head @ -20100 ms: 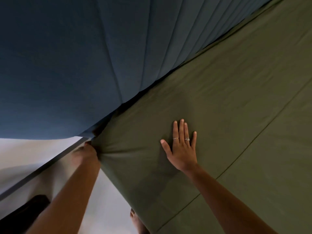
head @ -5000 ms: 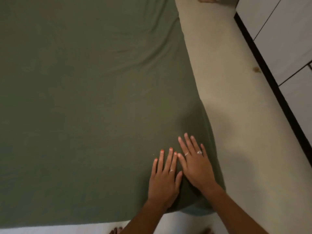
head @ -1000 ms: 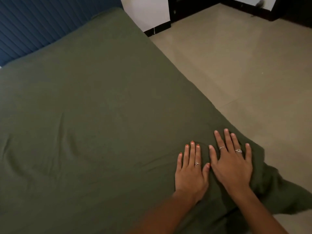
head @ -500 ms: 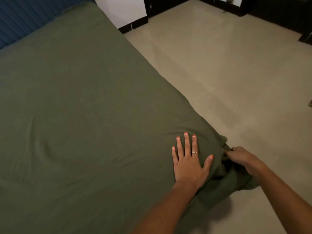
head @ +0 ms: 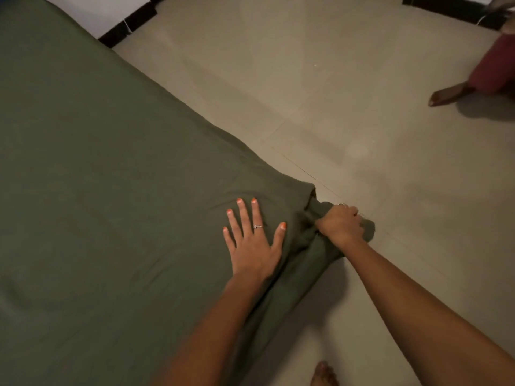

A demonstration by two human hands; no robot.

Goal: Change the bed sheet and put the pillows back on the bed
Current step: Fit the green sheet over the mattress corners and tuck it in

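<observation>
1. Head view: the green bed sheet (head: 111,176) covers the bed across the left and centre of the frame.
2. The left hand (head: 252,240) lies flat on the sheet near the bed's corner, fingers (head: 243,215) straight and spread.
3. The right hand (head: 341,222), just right of it, has its fingers clamped on a bunched fold of sheet at the corner.
4. A bare foot (head: 446,94) stands on the floor (head: 334,93), upper right.
</observation>
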